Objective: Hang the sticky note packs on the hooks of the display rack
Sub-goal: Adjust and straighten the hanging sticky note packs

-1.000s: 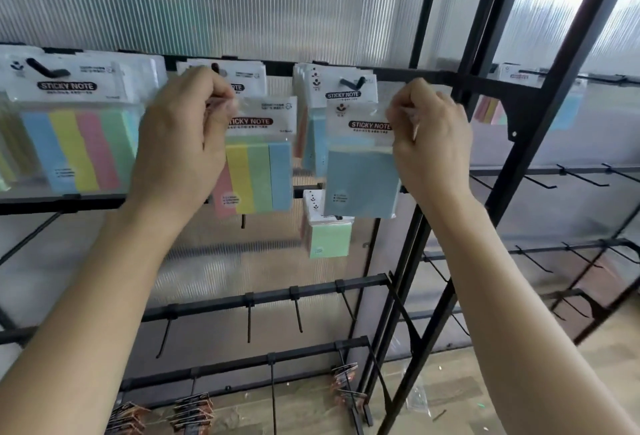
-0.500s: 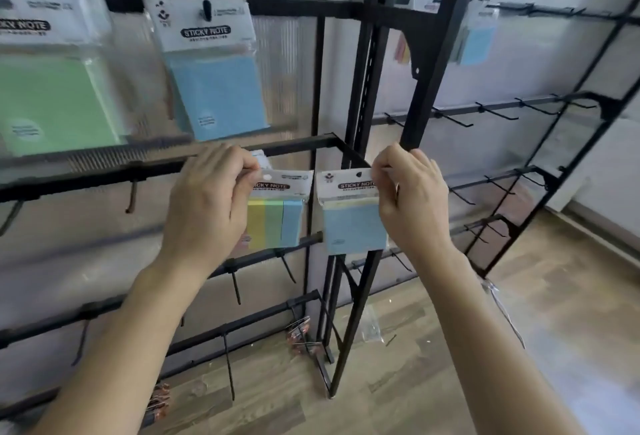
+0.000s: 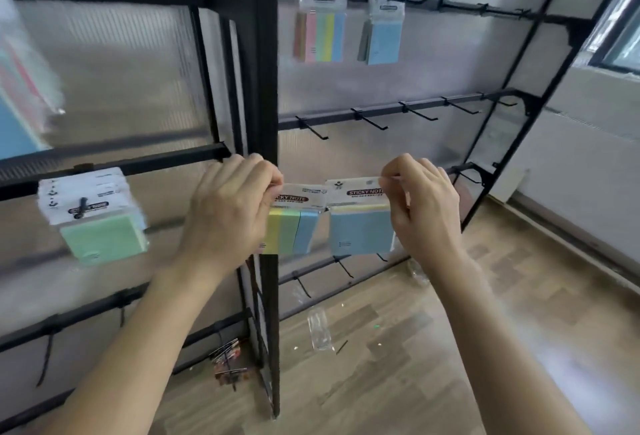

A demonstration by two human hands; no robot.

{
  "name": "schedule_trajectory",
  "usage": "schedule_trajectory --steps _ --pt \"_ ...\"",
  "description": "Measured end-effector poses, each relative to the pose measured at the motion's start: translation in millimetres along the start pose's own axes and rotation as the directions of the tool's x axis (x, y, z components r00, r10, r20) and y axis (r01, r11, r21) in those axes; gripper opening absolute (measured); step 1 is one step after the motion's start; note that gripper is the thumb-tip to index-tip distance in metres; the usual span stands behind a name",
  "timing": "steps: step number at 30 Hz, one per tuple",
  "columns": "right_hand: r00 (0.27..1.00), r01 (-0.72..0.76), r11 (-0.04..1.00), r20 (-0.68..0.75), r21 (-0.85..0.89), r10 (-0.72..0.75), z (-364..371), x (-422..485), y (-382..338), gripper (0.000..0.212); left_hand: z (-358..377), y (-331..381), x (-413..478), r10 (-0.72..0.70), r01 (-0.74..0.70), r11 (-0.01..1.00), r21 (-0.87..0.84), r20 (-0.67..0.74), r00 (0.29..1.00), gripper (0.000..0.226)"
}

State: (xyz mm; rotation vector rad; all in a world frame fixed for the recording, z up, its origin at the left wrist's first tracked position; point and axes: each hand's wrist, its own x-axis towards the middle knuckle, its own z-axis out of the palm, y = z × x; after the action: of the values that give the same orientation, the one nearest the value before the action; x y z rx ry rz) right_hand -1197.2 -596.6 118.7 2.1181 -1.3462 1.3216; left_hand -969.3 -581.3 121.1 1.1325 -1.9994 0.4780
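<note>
Pinching striped pack (image 3: 294,232) at header with left hand (image 3: 228,206), blue pack (image 3: 360,235) with right hand (image 3: 424,207); both hanging below curled fingers, header up, long axis vertical, just right of post (image 3: 266,88).

The left hand (image 3: 228,207) hides part of the striped pack (image 3: 294,232).

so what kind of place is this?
Likely a shop, or a mock one, being stocked: a black display rack with rows of bare hooks, sticky note packs hung on its top rail, clear plastic wrap on the wood floor.
</note>
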Motion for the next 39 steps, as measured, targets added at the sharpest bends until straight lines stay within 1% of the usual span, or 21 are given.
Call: schedule_trajectory --steps 2,8,14,19,23,28,32,39 --pt "1.000 0.003 1.000 -0.002 -0.005 -0.003 -7.6 2.8 23.5 0.007 17.3 12.6 11.2 0.005 -0.005 1.000 0.010 0.003 1.000 0.019" --pt "1.000 0.007 1.000 0.021 -0.024 -0.007 -14.9 9.7 88.2 0.006 61.4 40.6 46.0 0.001 0.000 0.999 0.047 -0.015 1.000 0.017" --pt "1.000 0.017 0.999 0.016 -0.031 -0.017 -7.8 27.4 139.0 0.014 96.9 47.3 84.6 0.000 0.002 0.999 0.052 -0.036 0.999 0.019" --pt "0.999 0.042 0.998 -0.012 -0.040 -0.043 9.6 60.5 172.2 0.018 123.5 33.9 117.8 0.002 0.002 0.994 0.105 -0.039 0.999 0.020" --pt "0.996 0.076 0.997 -0.048 -0.003 -0.076 31.4 91.7 197.1 0.017 144.5 18.5 146.6 0.003 0.005 0.994 0.113 -0.072 0.997 0.021" --pt "0.991 0.122 0.992 -0.065 0.042 -0.119 65.1 133.0 219.0 0.019 161.7 -2.8 171.5 -0.039 0.058 0.986 0.159 -0.121 0.992 0.021" --pt "0.981 0.174 0.981 -0.103 0.087 -0.165 82.5 168.5 223.8 0.023 164.3 -19.3 191.3 -0.069 0.104 0.970 0.218 -0.162 0.984 0.021" --pt "0.969 0.222 0.964 -0.145 0.148 -0.201 102.0 213.3 232.5 0.021 153.2 -37.6 227.9 -0.074 0.143 0.937 0.319 -0.219 0.973 0.021"
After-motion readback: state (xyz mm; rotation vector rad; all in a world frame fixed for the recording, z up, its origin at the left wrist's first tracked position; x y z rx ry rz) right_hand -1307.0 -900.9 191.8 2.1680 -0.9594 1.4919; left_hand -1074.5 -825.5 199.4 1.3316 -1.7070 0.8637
